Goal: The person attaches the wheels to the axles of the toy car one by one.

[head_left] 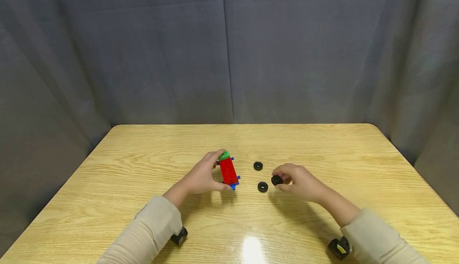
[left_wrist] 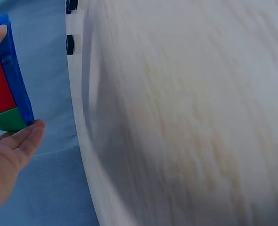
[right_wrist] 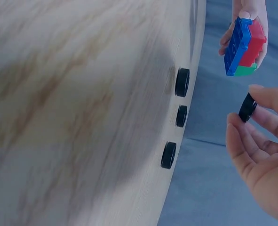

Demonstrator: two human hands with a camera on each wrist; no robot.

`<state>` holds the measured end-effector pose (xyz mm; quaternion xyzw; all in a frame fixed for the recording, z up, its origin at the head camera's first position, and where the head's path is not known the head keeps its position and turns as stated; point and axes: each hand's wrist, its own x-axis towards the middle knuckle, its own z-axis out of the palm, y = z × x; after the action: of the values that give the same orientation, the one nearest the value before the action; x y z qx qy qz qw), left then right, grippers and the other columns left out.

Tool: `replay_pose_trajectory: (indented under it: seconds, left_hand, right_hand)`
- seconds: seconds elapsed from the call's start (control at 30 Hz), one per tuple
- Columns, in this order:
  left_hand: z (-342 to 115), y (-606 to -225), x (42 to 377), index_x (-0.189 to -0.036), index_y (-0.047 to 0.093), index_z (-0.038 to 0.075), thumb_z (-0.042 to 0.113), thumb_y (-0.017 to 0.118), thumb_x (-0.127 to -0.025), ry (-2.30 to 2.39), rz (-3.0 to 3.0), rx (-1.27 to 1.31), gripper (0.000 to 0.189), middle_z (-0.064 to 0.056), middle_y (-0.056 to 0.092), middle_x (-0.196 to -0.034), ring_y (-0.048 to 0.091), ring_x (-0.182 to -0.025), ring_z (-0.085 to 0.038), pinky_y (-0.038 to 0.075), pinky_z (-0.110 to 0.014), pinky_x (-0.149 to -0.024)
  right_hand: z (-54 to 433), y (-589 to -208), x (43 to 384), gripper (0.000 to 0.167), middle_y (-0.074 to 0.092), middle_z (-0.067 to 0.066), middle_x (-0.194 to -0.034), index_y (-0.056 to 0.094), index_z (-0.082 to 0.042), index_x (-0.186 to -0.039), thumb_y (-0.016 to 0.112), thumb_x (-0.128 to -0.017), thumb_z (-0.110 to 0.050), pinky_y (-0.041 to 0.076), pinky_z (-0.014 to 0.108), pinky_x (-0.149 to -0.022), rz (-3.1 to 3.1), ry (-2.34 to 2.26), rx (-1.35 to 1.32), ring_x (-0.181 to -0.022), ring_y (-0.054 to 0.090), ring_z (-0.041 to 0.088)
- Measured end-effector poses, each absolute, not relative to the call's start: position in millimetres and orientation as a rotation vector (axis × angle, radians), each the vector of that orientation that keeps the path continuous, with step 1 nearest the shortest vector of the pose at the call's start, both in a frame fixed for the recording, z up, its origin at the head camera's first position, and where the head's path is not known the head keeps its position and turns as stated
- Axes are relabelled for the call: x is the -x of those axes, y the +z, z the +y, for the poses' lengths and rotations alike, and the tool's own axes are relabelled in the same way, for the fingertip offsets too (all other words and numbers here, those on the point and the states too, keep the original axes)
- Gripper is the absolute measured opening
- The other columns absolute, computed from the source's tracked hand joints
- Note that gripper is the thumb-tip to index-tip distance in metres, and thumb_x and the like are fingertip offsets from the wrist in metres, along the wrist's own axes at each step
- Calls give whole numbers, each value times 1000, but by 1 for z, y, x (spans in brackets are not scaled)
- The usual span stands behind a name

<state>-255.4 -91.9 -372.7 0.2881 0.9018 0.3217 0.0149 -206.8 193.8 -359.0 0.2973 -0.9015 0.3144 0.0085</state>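
My left hand (head_left: 205, 174) grips a toy car body (head_left: 228, 171) by its two ends, thumb at the blue end and fingers at the green one. The body has red and green bricks on a blue base with short blue pegs along its side; it is held up over the table. In the right wrist view, the blue base (right_wrist: 237, 47) faces the camera. My right hand (head_left: 303, 181) pinches a black toy wheel (right_wrist: 247, 108) between thumb and fingers, above the table and right of the car body. Between the hands lie loose black wheels (head_left: 263, 187).
A wooden table (head_left: 161, 144) lies under both hands, with a grey curtain (head_left: 161, 56) behind it and at the sides. Three wheels show on the table in the right wrist view, including a middle wheel (right_wrist: 181, 116). Black wrist cameras (head_left: 179, 236) hang below both sleeves.
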Motion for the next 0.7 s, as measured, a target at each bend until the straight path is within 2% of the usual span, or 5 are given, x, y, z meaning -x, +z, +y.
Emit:
replay_pose_trajectory:
  seconds: [0.23, 0.57, 0.7]
  left_hand:
    - [-89, -370, 252, -134, 24, 12, 33, 79, -58, 1079, 2758, -901, 96, -4, 36, -118, 44, -103, -24, 39, -34, -85]
    - [-87, -365, 247, -134, 23, 12, 30, 79, -57, 1070, 2743, -899, 97, -4, 34, -120, 42, -103, -25, 39, -32, -83]
    - [-86, -363, 246, -134, 22, 13, 30, 78, -58, 1092, 2742, -938, 96, -3, 33, -122, 43, -103, -23, 40, -34, -84]
  right_hand:
    - [190, -360, 206, 27, 58, 6, -91, 57, 2, -101, 64, -76, -6, 46, 25, -62, -2800, 985, -920, -72, 54, 11]
    - [184, -358, 201, 28, 58, 8, -96, 56, -1, -102, 63, -76, -6, 47, 33, -66, -2785, 1008, -896, -76, 55, 13]
    - [184, -355, 200, 27, 58, 3, -92, 55, -2, -103, 63, -77, -7, 47, 34, -66, -2765, 1002, -888, -77, 55, 13]
